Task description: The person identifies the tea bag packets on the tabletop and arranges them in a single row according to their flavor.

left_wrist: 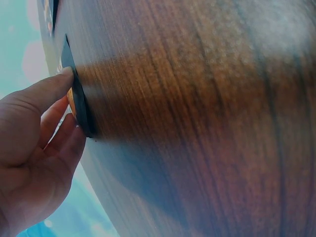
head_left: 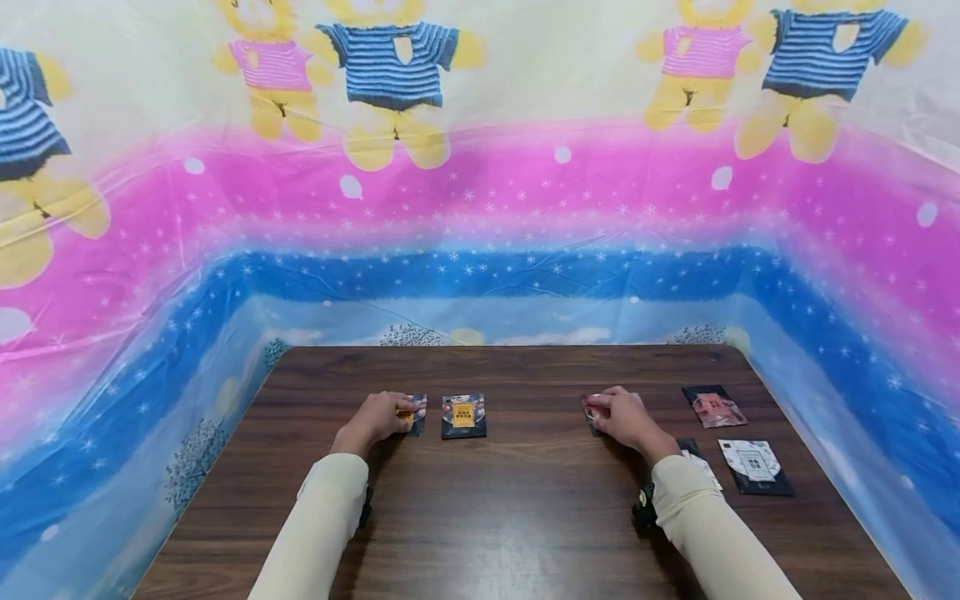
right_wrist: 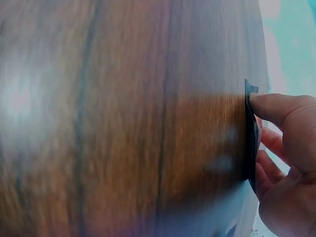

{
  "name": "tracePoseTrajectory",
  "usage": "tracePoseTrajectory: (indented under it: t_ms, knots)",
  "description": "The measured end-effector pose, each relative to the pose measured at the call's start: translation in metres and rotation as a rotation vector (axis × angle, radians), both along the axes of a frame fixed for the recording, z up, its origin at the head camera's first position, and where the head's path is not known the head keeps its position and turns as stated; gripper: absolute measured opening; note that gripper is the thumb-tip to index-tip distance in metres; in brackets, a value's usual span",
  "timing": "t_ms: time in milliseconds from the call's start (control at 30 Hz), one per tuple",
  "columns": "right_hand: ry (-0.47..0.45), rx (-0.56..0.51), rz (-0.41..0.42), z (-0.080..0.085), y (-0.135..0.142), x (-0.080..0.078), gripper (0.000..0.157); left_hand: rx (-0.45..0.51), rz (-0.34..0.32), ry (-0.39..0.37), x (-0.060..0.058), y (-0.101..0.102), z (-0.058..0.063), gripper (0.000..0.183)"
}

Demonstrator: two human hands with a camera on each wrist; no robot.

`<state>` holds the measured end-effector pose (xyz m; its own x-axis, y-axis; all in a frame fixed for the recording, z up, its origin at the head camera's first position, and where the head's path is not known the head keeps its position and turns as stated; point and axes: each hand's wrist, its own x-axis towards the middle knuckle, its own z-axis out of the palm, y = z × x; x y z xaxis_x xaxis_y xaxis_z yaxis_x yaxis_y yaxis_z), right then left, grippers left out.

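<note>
My left hand (head_left: 378,418) pinches a small flat packet (head_left: 418,414) with a dark base and a yellow label, low over the wooden table. In the left wrist view, the thumb is at one edge of that packet (left_wrist: 83,106) and the fingers are at the other. To its right lies a matching packet with a yellow label (head_left: 463,417). My right hand (head_left: 626,419) grips a reddish, dark-edged packet (head_left: 592,406), mostly hidden under the fingers. In the right wrist view, this packet (right_wrist: 251,143) looks slightly bent between thumb and fingers.
On the right of the brown table (head_left: 517,517) lie a red-labelled packet (head_left: 715,407) and a white-and-black packet (head_left: 756,467). Another white packet (head_left: 701,467) is partly covered by my right forearm. A printed cloth (head_left: 480,200) with bears surrounds the table's back and sides.
</note>
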<state>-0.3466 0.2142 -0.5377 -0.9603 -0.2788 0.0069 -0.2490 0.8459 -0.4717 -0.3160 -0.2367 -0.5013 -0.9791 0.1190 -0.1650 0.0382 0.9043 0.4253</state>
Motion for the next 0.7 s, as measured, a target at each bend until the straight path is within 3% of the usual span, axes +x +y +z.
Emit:
tracePoseTrajectory:
  t_ms: [700]
  knots:
    - [0.072, 0.000, 0.032, -0.001, -0.032, 0.003, 0.036, -0.011, 0.007, -0.003, -0.001, 0.001, 0.000, 0.039]
